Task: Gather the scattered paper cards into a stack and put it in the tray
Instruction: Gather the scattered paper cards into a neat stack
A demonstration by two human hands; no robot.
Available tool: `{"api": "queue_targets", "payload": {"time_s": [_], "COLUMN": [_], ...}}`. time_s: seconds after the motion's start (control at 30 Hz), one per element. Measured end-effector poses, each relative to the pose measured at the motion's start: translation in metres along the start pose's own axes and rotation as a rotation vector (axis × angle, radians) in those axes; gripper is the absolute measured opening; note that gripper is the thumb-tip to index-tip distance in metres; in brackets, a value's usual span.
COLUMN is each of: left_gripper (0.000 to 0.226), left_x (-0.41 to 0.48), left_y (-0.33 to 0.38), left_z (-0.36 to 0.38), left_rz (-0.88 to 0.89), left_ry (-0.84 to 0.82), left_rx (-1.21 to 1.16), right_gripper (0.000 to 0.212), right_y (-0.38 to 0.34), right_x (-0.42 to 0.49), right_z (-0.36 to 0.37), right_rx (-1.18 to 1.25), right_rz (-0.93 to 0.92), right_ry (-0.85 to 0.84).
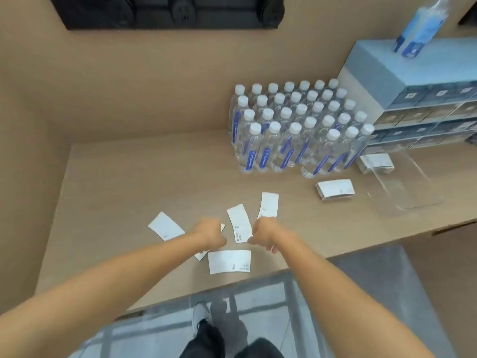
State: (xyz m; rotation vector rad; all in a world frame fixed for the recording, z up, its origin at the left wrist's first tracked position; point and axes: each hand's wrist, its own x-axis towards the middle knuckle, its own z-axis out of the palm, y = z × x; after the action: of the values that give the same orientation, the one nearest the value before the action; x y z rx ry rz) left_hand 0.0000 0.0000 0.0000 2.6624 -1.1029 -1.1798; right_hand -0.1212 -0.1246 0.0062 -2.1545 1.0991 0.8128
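Several white paper cards lie scattered on the wooden table: one at the left, one in the middle, one at the right, one nearest me. My left hand hovers with curled fingers over another card, mostly hidden beneath it. My right hand, fingers also curled, sits between the middle and right cards, at the near end of the right one. Whether either hand grips a card is not visible. A clear tray lies at the right, with a card stack at its far end.
A neat card stack lies on the table left of the tray. Many water bottles stand behind it. Blue and grey boxes are piled at the far right with a bottle on top. The table's front edge is close to me.
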Motion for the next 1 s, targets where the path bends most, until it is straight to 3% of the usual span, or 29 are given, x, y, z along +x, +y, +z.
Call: {"api": "queue_targets", "payload": {"time_s": [0.07, 0.17, 0.33, 0.5, 0.63, 0.73, 1.0], "left_gripper": [0.008, 0.027, 0.031, 0.032, 0.035, 0.024, 0.014], "left_x": [0.003, -0.001, -0.01, -0.018, -0.016, -0.013, -0.002], "left_y": [-0.007, -0.015, -0.015, -0.009, -0.011, -0.013, -0.025], "left_z": [0.022, 0.056, 0.076, 0.087, 0.092, 0.089, 0.064], "left_rz": [-0.057, -0.104, -0.204, -0.306, -0.374, -0.438, -0.436], "left_ry": [0.021, 0.069, 0.206, 0.316, 0.345, 0.328, 0.335], "left_rx": [-0.033, -0.09, -0.222, -0.444, -0.671, -0.845, -0.958], "right_gripper": [0.025, 0.026, 0.023, 0.015, 0.022, 0.024, 0.023], "right_y": [0.0, 0.007, 0.011, 0.017, 0.027, 0.035, 0.025], "right_x": [0.004, 0.007, 0.011, 0.01, 0.011, 0.015, 0.018], "right_z": [0.021, 0.056, 0.08, 0.097, 0.092, 0.085, 0.067], "right_rx": [-0.03, 0.065, 0.205, 0.522, 0.713, 0.807, 0.978], "right_rz": [0.018, 0.019, 0.022, 0.072, 0.114, 0.128, 0.089], "right_ry": [-0.013, 0.032, 0.175, 0.244, 0.207, 0.171, 0.125]}}
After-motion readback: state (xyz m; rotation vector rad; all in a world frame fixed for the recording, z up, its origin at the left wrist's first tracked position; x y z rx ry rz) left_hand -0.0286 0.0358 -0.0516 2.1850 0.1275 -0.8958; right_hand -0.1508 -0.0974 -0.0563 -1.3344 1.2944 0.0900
